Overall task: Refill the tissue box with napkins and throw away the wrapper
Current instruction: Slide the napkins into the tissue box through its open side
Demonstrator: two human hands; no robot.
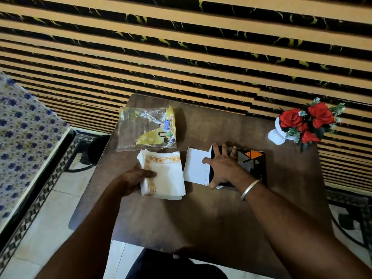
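A white vase of red artificial roses [306, 122] stood at the far right corner of my dark brown wooden table [201, 214]; a blue-flowered cloth [22, 133] lay off to my left

One stack of napkins [164, 175] is counted, gripped at its left edge by the fingers [150, 174] of the left hand [134, 178]. One empty wrapper [147, 128] is seen just beyond those fingers. One tissue box [249, 164], flap open, is pinned under the right hand [223, 168]. Two hands are tallied, one bangle [250, 189], one bunch of red flowers [306, 122], one counter [211, 208].
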